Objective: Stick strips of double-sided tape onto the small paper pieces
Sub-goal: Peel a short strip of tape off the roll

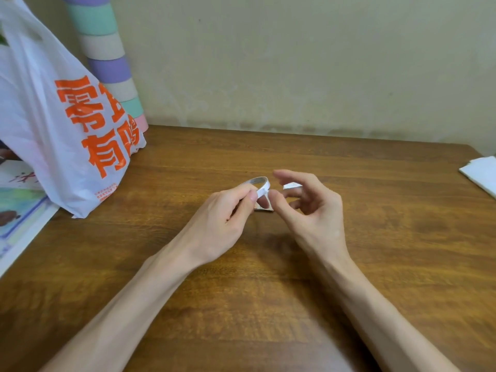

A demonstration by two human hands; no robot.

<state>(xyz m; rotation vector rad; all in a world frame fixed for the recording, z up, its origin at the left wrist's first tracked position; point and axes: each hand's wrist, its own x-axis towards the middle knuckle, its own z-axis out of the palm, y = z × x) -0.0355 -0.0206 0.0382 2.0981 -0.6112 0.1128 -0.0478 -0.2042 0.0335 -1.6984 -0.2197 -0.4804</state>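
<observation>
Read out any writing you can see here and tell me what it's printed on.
"零" and "有": large orange characters on the white plastic bag; the character beside each is creased or hidden by a fold.
Small orange print low on the bag: too small to read.
Red brush writing on the printed sheet at left: cut off and blurred.
On the tape roll: nothing legible.

Bare forearms, left hand, right hand

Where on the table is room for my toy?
Bare wood lies along the back wall, between the plastic bag and the left hand, and between the right hand and the white papers. Crowded: the left edge and the middle, round the tape roll.
</observation>
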